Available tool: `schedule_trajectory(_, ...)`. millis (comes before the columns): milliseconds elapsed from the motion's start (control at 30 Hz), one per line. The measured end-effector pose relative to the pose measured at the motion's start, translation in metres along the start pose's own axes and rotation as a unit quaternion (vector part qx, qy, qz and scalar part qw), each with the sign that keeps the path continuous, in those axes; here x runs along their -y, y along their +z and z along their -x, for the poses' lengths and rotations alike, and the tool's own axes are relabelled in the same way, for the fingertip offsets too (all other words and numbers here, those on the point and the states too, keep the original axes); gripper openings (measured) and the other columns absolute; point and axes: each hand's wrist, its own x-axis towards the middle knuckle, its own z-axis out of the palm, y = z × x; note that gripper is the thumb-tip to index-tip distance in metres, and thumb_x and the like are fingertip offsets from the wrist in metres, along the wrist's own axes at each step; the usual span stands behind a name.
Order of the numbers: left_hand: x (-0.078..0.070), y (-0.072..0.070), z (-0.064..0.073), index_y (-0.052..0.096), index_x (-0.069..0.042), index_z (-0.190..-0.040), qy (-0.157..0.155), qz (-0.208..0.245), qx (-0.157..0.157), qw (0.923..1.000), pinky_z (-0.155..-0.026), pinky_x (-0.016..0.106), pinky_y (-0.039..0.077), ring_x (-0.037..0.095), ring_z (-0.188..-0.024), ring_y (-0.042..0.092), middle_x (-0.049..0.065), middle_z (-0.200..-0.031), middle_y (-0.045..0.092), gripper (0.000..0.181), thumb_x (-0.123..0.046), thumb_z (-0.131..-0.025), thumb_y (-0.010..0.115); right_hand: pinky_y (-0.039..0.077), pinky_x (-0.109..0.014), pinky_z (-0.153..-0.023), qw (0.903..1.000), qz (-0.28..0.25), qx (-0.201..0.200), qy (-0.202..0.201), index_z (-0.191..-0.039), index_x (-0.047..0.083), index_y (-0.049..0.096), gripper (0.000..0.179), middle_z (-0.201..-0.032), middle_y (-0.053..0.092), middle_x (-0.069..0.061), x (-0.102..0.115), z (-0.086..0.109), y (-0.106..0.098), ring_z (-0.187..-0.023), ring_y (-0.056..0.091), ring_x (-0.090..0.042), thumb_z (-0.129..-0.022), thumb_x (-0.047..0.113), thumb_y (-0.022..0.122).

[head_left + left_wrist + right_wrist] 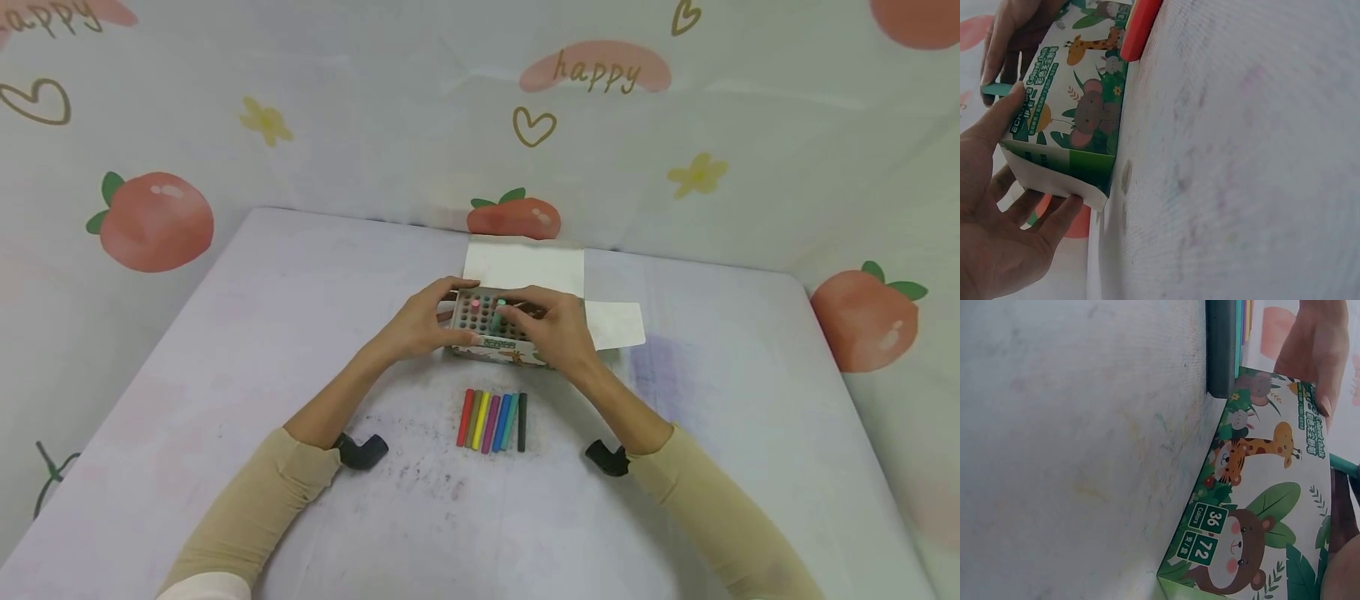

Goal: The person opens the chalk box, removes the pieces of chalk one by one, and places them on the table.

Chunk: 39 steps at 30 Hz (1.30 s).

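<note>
A chalk box [495,354] with printed cartoon animals stands on the table, its lid folded back and its holed insert showing. My left hand [423,321] grips the box's left end, thumb at the front edge; in the left wrist view, fingertips touch the end flap. My right hand [558,329] is over the box's right part and pinches a green chalk stick [498,318] above the holes. Near it a pink chalk stick [476,307] stands upright in the insert. The right hand hides several holes. In the left wrist view the green stick shows between finger and thumb.
In front of the box several chalk sticks lie side by side, from a red stick [466,418] to a dark stick [522,422]. The open lid [525,265] leans back, and a side flap [615,323] sticks out right. A patterned cloth [375,108] hangs behind the table.
</note>
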Motion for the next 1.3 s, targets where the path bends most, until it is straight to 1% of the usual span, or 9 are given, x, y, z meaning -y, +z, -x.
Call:
schedule_trajectory(167, -0.001, 0.000, 0.001, 0.042, -0.014, -0.147, -0.001, 0.005, -0.001, 1.0000, -0.111, 0.042, 0.045, 0.035, -0.139, 0.039, 0.010, -0.150, 0.040, 0.079, -0.022, -0.081, 0.085, 0.057, -0.021, -0.070, 0.9987, -0.045, -0.022, -0.010, -0.111, 0.001, 0.074, 0.021, -0.101, 0.074, -0.010, 0.003, 0.001, -0.001, -0.083, 0.069, -0.028, -0.092, 0.008, 0.071)
schedule_trajectory(267, -0.001, 0.001, 0.003, 0.043, -0.015, -0.147, -0.009, 0.005, -0.001, 0.9999, -0.110, 0.040, 0.046, 0.035, -0.139, 0.040, 0.009, -0.150, 0.040, 0.078, -0.022, -0.081, 0.085, 0.054, -0.018, -0.066, 0.9977, -0.059, -0.031, -0.014, -0.110, -0.006, 0.072, 0.020, -0.100, 0.073, -0.018, 0.015, 0.003, -0.002, -0.082, 0.067, -0.037, -0.092, 0.000, 0.068)
schedule_trajectory(400, 0.001, 0.002, 0.003, 0.043, -0.015, -0.147, -0.008, 0.008, -0.002, 0.9999, -0.110, 0.040, 0.046, 0.034, -0.138, 0.040, 0.009, -0.148, 0.042, 0.078, -0.021, -0.082, 0.084, 0.056, -0.024, -0.063, 0.9968, -0.067, -0.041, -0.012, -0.110, -0.012, 0.070, 0.019, -0.098, 0.071, -0.024, 0.032, 0.007, -0.006, -0.080, 0.065, -0.045, -0.093, -0.005, 0.065)
schedule_trajectory(467, 0.002, 0.002, 0.003, 0.043, -0.014, -0.147, -0.004, 0.012, -0.003, 0.9999, -0.110, 0.041, 0.046, 0.034, -0.138, 0.041, 0.009, -0.146, 0.043, 0.077, -0.019, -0.082, 0.084, 0.057, -0.026, -0.063, 0.9965, -0.070, -0.045, -0.006, -0.110, -0.011, 0.070, 0.019, -0.097, 0.071, -0.025, 0.034, 0.008, -0.007, -0.079, 0.065, -0.046, -0.093, -0.005, 0.065)
schedule_trajectory(600, 0.000, 0.002, 0.003, 0.043, -0.014, -0.147, -0.005, 0.014, -0.004, 0.9999, -0.109, 0.040, 0.046, 0.033, -0.137, 0.041, 0.009, -0.143, 0.045, 0.077, -0.018, -0.082, 0.084, 0.058, -0.025, -0.064, 0.9951, -0.085, -0.048, 0.011, -0.112, -0.007, 0.071, 0.020, -0.096, 0.071, -0.021, 0.022, 0.009, -0.009, -0.079, 0.064, -0.045, -0.094, 0.000, 0.066)
schedule_trajectory(767, -0.001, 0.003, 0.002, 0.043, -0.014, -0.147, -0.008, 0.008, -0.004, 0.9999, -0.109, 0.039, 0.047, 0.032, -0.136, 0.042, 0.009, -0.143, 0.046, 0.078, -0.019, -0.081, 0.085, 0.059, -0.027, -0.064, 0.9936, -0.095, -0.053, 0.029, -0.113, -0.001, 0.072, 0.020, -0.094, 0.071, -0.019, 0.011, 0.015, -0.012, -0.073, 0.065, -0.037, -0.095, 0.006, 0.068)
schedule_trajectory(1000, -0.002, 0.002, 0.000, 0.044, -0.015, -0.147, -0.011, 0.000, -0.006, 0.9999, -0.108, 0.037, 0.047, 0.028, -0.134, 0.043, 0.008, -0.141, 0.047, 0.078, -0.019, -0.081, 0.085, 0.063, -0.031, -0.069, 0.9915, -0.116, -0.047, 0.037, -0.113, -0.003, 0.071, 0.021, -0.095, 0.070, -0.019, 0.015, 0.023, -0.016, -0.076, 0.069, -0.028, -0.095, 0.008, 0.068)
schedule_trajectory(1133, -0.002, 0.001, 0.001, 0.043, -0.015, -0.147, -0.014, -0.001, -0.007, 0.9999, -0.109, 0.037, 0.047, 0.028, -0.135, 0.042, 0.008, -0.143, 0.046, 0.078, -0.019, -0.081, 0.085, 0.063, -0.037, -0.067, 0.9925, -0.108, -0.033, 0.047, -0.116, -0.004, 0.070, 0.023, -0.095, 0.070, -0.019, 0.016, 0.027, -0.020, -0.071, 0.069, -0.026, -0.096, 0.007, 0.067)
schedule_trajectory(1300, -0.002, 0.001, 0.001, 0.043, -0.016, -0.147, -0.014, -0.001, -0.008, 0.9999, -0.109, 0.036, 0.047, 0.029, -0.137, 0.041, 0.008, -0.146, 0.044, 0.078, -0.021, -0.081, 0.085, 0.063, -0.043, -0.067, 0.9920, -0.104, -0.017, 0.069, -0.118, -0.003, 0.069, 0.024, -0.099, 0.069, -0.013, 0.018, 0.034, -0.024, -0.071, 0.069, -0.030, -0.096, 0.007, 0.066)
